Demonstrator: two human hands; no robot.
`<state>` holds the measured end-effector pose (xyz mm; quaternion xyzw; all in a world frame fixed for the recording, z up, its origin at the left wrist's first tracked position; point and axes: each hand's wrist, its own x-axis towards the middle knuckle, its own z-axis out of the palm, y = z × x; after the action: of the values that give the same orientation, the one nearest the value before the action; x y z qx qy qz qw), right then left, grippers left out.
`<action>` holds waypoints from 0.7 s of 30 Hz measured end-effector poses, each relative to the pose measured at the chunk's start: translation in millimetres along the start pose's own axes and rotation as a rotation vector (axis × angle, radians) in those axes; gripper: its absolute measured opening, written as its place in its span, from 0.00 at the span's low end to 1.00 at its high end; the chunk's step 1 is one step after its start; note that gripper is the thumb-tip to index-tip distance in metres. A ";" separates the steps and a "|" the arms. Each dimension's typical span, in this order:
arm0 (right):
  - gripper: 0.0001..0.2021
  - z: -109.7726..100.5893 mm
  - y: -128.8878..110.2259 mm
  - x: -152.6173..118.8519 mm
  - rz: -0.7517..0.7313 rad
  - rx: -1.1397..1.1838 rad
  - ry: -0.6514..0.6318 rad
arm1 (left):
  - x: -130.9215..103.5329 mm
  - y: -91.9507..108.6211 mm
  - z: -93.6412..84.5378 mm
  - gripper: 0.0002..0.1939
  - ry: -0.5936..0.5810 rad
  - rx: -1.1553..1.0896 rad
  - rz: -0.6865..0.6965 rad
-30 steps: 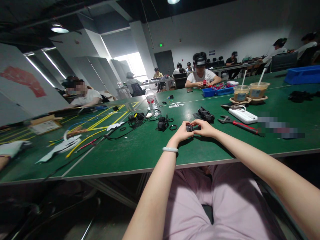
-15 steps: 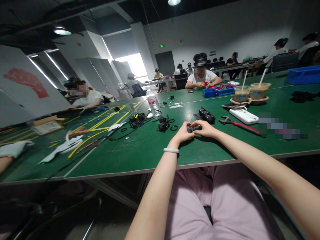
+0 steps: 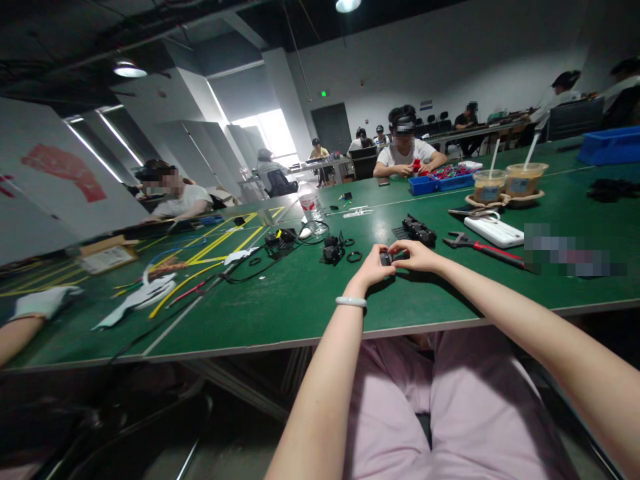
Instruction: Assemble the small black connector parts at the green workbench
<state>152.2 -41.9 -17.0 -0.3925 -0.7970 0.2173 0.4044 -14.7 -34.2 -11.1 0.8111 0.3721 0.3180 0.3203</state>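
Between my two hands, low over the green table [image 3: 300,300], is a small dark part [image 3: 385,258]. My left hand [image 3: 373,267] wraps its fingers round it from the left. From the right, the fingertips of my right hand [image 3: 417,257] pinch the same part. Just behind my right hand lies a black device [image 3: 419,231] with thin prongs. Left of my hands are a black ring [image 3: 354,257], a smaller ring and a black device [image 3: 333,249]. Fine detail of the held part is too small to tell.
Pliers with red handles [image 3: 487,251], a white power bank [image 3: 495,231] and two drinks in a carrier [image 3: 505,199] stand to the right. A bottle [image 3: 313,212], cables and white gloves [image 3: 137,300] lie left. A gloved hand [image 3: 43,303] rests far left.
The whole view has shifted slightly, so table items appear further right. Both my hands stay together round the dark part. The gloved hand at the far left shows more fully.
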 end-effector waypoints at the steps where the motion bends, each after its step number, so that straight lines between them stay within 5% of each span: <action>1: 0.16 0.0 -0.1 0.0 0.005 0.001 -0.003 | 0.3 -1.2 0.2 0.26 -0.002 0.003 0.009; 21: 0.17 -0.6 0.3 -1.9 0.030 0.001 -0.040 | 0.9 -3.5 1.6 0.27 -0.006 -0.001 -0.008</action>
<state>153.6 -43.3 -17.7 -0.3997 -0.7988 0.2316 0.3854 -14.4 -32.1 -14.5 0.8102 0.3743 0.3144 0.3233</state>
